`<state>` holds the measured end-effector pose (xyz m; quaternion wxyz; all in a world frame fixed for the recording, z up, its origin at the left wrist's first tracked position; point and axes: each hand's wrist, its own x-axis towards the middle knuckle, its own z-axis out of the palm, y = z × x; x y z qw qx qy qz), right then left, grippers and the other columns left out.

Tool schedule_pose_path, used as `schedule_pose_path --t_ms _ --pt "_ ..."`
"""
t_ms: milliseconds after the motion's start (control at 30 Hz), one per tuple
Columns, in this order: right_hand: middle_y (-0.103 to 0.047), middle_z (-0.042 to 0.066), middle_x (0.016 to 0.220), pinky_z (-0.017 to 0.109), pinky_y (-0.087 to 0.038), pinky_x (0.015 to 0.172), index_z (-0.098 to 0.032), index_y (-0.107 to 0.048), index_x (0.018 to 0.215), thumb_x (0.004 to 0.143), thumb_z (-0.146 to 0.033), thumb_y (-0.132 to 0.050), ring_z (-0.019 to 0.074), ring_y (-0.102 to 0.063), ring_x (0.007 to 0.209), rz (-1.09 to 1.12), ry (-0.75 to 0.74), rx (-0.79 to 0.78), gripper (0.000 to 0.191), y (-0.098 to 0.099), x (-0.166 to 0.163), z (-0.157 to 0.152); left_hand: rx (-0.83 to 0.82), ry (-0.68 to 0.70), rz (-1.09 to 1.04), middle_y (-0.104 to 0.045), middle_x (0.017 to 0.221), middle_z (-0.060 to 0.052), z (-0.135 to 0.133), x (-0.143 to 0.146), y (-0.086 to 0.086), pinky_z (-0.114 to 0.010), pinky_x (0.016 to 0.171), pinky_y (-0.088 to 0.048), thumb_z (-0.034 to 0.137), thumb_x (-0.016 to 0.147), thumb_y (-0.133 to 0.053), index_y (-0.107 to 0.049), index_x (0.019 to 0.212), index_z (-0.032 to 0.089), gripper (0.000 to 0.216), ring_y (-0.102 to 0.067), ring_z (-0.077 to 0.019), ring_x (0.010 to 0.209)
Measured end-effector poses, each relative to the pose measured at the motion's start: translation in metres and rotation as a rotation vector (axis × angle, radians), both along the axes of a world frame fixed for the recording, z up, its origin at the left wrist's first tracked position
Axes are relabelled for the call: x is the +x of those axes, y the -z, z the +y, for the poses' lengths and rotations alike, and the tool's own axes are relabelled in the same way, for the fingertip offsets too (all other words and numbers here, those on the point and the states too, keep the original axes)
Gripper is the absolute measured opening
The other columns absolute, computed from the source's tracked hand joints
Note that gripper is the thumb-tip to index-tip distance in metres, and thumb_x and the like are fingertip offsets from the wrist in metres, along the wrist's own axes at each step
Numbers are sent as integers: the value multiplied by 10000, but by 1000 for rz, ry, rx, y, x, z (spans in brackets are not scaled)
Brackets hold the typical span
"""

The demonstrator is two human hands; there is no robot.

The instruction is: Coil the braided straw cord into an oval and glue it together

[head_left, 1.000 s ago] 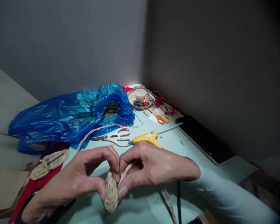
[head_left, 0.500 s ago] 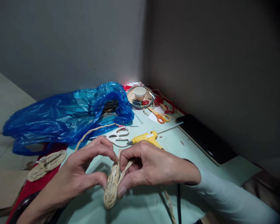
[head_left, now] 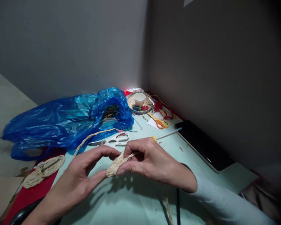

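Observation:
Between my two hands, above the pale green table top, is a small oval coil of straw braid (head_left: 114, 165). My left hand (head_left: 86, 168) pinches its left edge with thumb and fingertips. My right hand (head_left: 147, 157) grips the coil's right side, and a strand of the braid passes between its fingers. A second, finished-looking oval straw coil (head_left: 44, 172) lies on a red cloth at the left. White-handled scissors (head_left: 114, 141) rest just beyond my hands. My right hand hides most of a yellow glue gun (head_left: 154, 138), whose clear glue stick (head_left: 170, 133) sticks out.
A blue plastic bag (head_left: 67, 118) fills the far left of the table. At the back stand a woven tray (head_left: 128, 100) with a white cup (head_left: 140, 98) and orange scissors (head_left: 159, 121). A dark tablet-like device (head_left: 202, 143) lies at right, by the wall.
Both hands have risen slightly, and the coil is tipped from near upright to flatter. My right hand now covers most of the glue gun. The view has shifted a little.

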<state>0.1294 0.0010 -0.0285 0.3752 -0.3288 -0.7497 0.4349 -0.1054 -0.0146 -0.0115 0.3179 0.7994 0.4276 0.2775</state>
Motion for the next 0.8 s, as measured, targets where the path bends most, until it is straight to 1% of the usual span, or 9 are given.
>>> schedule_pose_path --t_ms 67,133,200,300,367,500,633,733,800 --pt "-606 -36 649 202 -351 556 -150 -684 734 829 -466 -792 86 -497 583 0 39 67 347 0 0 -2 -49 -4 13 -711 1197 94 -3 -1 1 -113 940 -459 270 878 -705 -636 1190 428 356 -670 -125 1098" --pt "-621 -28 667 205 -366 571 -147 -673 741 851 -446 -779 88 -516 592 1 80 140 335 2 -1 -5 -72 -31 15 -658 1289 109 -6 -1 3 -124 1018 -407 313 857 -742 -595 1235 460 431 -603 -132 1212" --pt "-636 -19 687 208 -379 582 -149 -661 755 880 -436 -753 92 -533 600 19 114 231 326 3 -3 -9 -56 -62 -9 -641 1308 130 -10 1 4 -123 1049 -366 345 846 -755 -585 1240 482 451 -563 -132 1253" --pt "-645 -4 704 215 -402 596 -151 -656 777 938 -415 -691 100 -553 617 64 152 389 311 4 -6 -15 61 -106 -90 -682 1234 143 -17 9 4 -129 1050 -347 345 882 -709 -616 1204 490 365 -586 -127 1203" --pt "-655 11 716 224 -422 607 -142 -671 807 968 -388 -656 110 -567 634 57 162 465 295 3 -7 -17 124 -120 -121 -700 1214 140 -20 14 3 -143 1058 -346 333 893 -696 -629 1197 487 347 -604 -134 1181" --pt "-667 38 727 247 -440 608 -117 -694 845 975 -326 -651 133 -588 647 10 188 549 250 2 -8 -19 160 -128 -115 -714 1242 127 -22 15 0 -160 1049 -377 356 904 -682 -645 1209 474 329 -626 -148 1176" --pt "-622 26 702 257 -404 585 -127 -666 824 980 -253 -626 132 -536 619 -29 236 641 204 6 -10 -17 242 -139 -27 -715 1278 146 -19 10 1 -145 1036 -416 317 938 -643 -625 1258 487 362 -656 -124 1157" --pt "-621 32 712 266 -398 595 -130 -649 851 983 -201 -581 141 -543 627 -62 266 706 165 7 -10 -18 305 -184 -15 -714 1289 179 -18 9 4 -148 1052 -428 290 956 -619 -611 1276 514 391 -653 -112 1191" --pt "-624 37 707 273 -392 600 -118 -646 863 980 -191 -573 147 -552 631 -91 303 732 156 6 -11 -19 353 -214 -12 -717 1292 176 -18 9 7 -161 1057 -438 283 965 -603 -610 1283 507 389 -655 -114 1198"
